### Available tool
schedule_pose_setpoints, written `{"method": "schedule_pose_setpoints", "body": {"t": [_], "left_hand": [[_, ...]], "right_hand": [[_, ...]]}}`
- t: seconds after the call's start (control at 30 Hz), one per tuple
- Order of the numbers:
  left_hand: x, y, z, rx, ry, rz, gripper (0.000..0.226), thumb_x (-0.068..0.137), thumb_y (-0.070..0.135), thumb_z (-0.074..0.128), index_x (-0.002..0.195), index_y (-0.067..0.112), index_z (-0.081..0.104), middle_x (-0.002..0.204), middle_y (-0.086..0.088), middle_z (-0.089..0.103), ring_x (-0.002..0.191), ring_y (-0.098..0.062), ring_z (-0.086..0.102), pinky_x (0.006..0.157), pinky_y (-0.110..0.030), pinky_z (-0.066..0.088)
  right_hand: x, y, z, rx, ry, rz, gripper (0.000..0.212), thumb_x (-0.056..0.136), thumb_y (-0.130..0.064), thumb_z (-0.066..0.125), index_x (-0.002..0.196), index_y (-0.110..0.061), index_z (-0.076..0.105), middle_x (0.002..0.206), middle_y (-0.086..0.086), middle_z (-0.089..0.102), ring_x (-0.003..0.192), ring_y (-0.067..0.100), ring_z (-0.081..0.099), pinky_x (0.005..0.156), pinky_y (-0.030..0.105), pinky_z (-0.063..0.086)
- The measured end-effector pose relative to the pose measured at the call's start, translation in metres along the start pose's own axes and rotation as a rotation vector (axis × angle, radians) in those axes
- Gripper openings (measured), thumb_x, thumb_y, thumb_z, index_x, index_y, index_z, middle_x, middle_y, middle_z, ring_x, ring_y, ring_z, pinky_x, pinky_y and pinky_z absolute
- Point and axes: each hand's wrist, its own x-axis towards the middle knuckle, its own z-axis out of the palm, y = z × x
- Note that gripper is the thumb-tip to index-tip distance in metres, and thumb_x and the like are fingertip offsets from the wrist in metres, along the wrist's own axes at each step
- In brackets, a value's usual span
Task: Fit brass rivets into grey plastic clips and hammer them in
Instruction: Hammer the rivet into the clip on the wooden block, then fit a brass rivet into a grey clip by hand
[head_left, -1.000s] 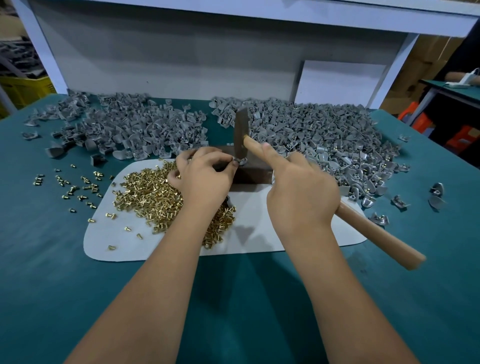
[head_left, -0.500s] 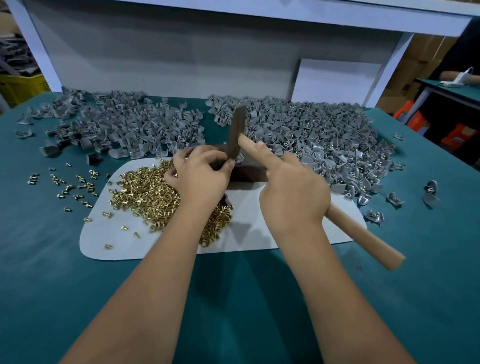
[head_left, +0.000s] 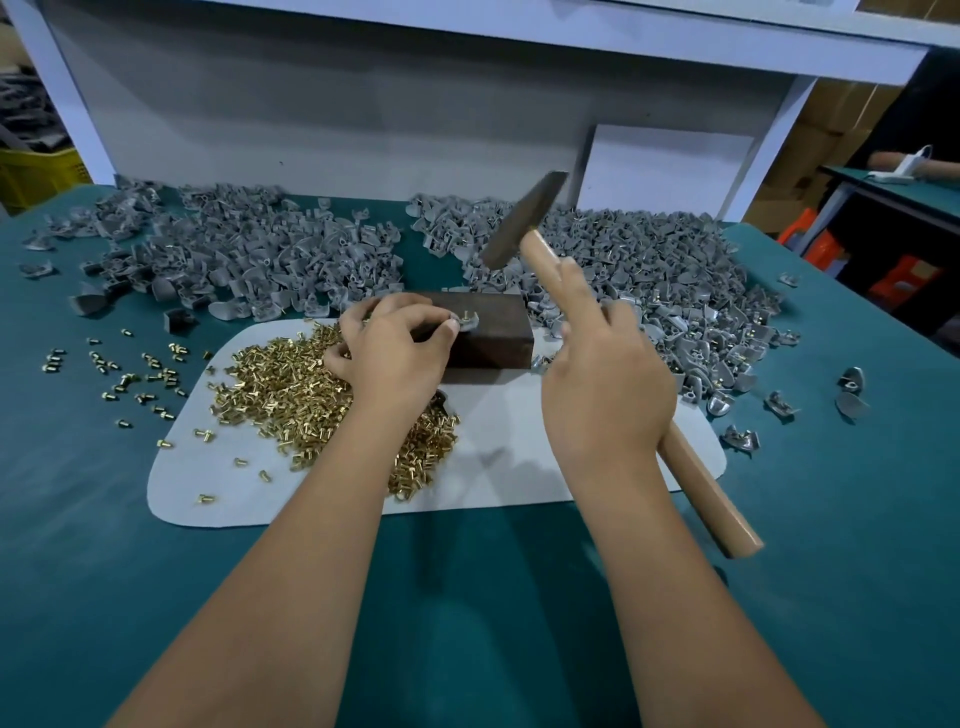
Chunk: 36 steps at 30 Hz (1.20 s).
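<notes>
My left hand (head_left: 395, 348) pinches a grey plastic clip (head_left: 467, 325) with a brass rivet standing in it, held on top of a dark metal block (head_left: 493, 332). My right hand (head_left: 602, 384) grips the wooden handle of a hammer (head_left: 524, 221), index finger laid along the shaft. The hammer head is raised above and to the right of the block, clear of the clip. A heap of brass rivets (head_left: 291, 384) lies on a white mat (head_left: 519, 462) under my left wrist.
Big piles of grey clips lie at the back left (head_left: 234, 260) and back right (head_left: 675, 280) of the green table (head_left: 467, 597). Loose rivets (head_left: 124, 369) are scattered left of the mat. A few clips (head_left: 743, 439) lie at the right. A white panel (head_left: 670, 171) leans behind.
The hammer head, down at the clip on the block before, has swung up and to the right. My left hand stays on the clip.
</notes>
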Motion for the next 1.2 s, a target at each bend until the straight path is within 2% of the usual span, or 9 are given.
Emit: {"method": "schedule_pose_setpoints", "body": {"t": [0.17, 0.27, 0.57, 0.67, 0.73, 0.8, 0.9, 1.07, 1.2], "left_hand": [[0.001, -0.001, 0.0, -0.009, -0.022, -0.026, 0.012, 0.09, 0.042, 0.063, 0.078, 0.042, 0.065, 0.111, 0.032, 0.049, 0.134, -0.011, 0.02, 0.101, -0.042, 0.01], [0.001, 0.0, -0.001, -0.018, -0.03, -0.03, 0.013, 0.09, 0.043, 0.062, 0.078, 0.042, 0.065, 0.11, 0.033, 0.047, 0.134, -0.011, 0.02, 0.101, -0.042, 0.01], [0.0, 0.001, -0.002, -0.02, -0.037, -0.037, 0.013, 0.09, 0.045, 0.062, 0.077, 0.042, 0.065, 0.108, 0.033, 0.045, 0.134, -0.011, 0.02, 0.101, -0.042, 0.011], [0.0, 0.001, -0.003, -0.015, -0.04, -0.029, 0.014, 0.09, 0.045, 0.063, 0.076, 0.043, 0.064, 0.109, 0.033, 0.045, 0.135, -0.013, 0.02, 0.102, -0.043, 0.01], [0.0, 0.001, -0.002, -0.001, -0.046, -0.023, 0.012, 0.09, 0.044, 0.062, 0.078, 0.043, 0.064, 0.113, 0.032, 0.045, 0.136, -0.014, 0.019, 0.103, -0.044, 0.01], [-0.001, 0.001, -0.003, 0.013, -0.046, -0.016, 0.011, 0.09, 0.044, 0.062, 0.08, 0.044, 0.064, 0.121, 0.029, 0.049, 0.136, -0.015, 0.02, 0.103, -0.045, 0.012], [-0.002, 0.002, -0.003, 0.021, -0.032, 0.003, 0.01, 0.09, 0.043, 0.063, 0.081, 0.045, 0.063, 0.126, 0.025, 0.053, 0.134, -0.017, 0.021, 0.103, -0.045, 0.014], [-0.002, 0.003, -0.005, 0.021, -0.023, 0.013, 0.007, 0.091, 0.04, 0.062, 0.087, 0.043, 0.066, 0.126, 0.021, 0.055, 0.135, -0.016, 0.02, 0.103, -0.043, 0.012], [0.0, 0.001, -0.004, 0.026, -0.039, 0.023, 0.01, 0.092, 0.039, 0.062, 0.095, 0.037, 0.072, 0.129, 0.017, 0.056, 0.137, -0.019, 0.02, 0.111, -0.049, 0.015]], "right_hand": [[0.006, 0.023, 0.006, -0.081, -0.149, 0.165, 0.061, 0.09, -0.009, 0.056, 0.142, -0.031, 0.034, 0.106, 0.01, 0.045, 0.066, 0.022, 0.038, 0.047, 0.027, 0.013], [0.01, 0.035, 0.01, -0.087, -0.228, 0.261, 0.056, 0.091, -0.008, 0.051, 0.141, -0.029, 0.035, 0.11, 0.012, 0.047, 0.067, 0.025, 0.039, 0.048, 0.028, 0.019], [0.013, 0.056, 0.014, -0.114, -0.354, 0.385, 0.02, 0.086, -0.008, 0.049, 0.104, -0.015, 0.056, 0.091, 0.009, 0.058, 0.071, 0.029, 0.044, 0.048, 0.026, 0.022], [0.012, 0.051, 0.013, -0.229, -0.303, 0.302, 0.022, 0.089, -0.016, 0.051, 0.107, -0.016, 0.064, 0.101, 0.013, 0.057, 0.093, 0.033, 0.047, 0.072, 0.035, 0.037], [0.012, 0.041, 0.014, -0.19, -0.148, 0.188, 0.023, 0.09, -0.021, 0.055, 0.11, -0.018, 0.067, 0.113, 0.012, 0.054, 0.106, 0.031, 0.042, 0.087, 0.039, 0.032], [0.016, 0.022, 0.017, 0.071, -0.117, 0.064, 0.023, 0.09, -0.025, 0.058, 0.111, -0.022, 0.068, 0.113, 0.004, 0.056, 0.103, 0.022, 0.042, 0.086, 0.034, 0.03], [0.028, -0.01, 0.03, 0.419, -0.266, -0.08, 0.022, 0.093, -0.022, 0.056, 0.111, -0.02, 0.069, 0.106, 0.0, 0.061, 0.102, 0.018, 0.048, 0.083, 0.028, 0.035], [0.051, -0.035, 0.048, 0.381, -0.447, -0.098, 0.013, 0.09, -0.019, 0.06, 0.098, -0.019, 0.071, 0.099, 0.004, 0.067, 0.094, 0.022, 0.059, 0.082, 0.033, 0.049], [0.057, -0.039, 0.051, 0.305, -0.486, -0.082, 0.009, 0.089, -0.016, 0.06, 0.086, -0.021, 0.067, 0.087, 0.004, 0.067, 0.085, 0.024, 0.06, 0.069, 0.027, 0.044]]}}
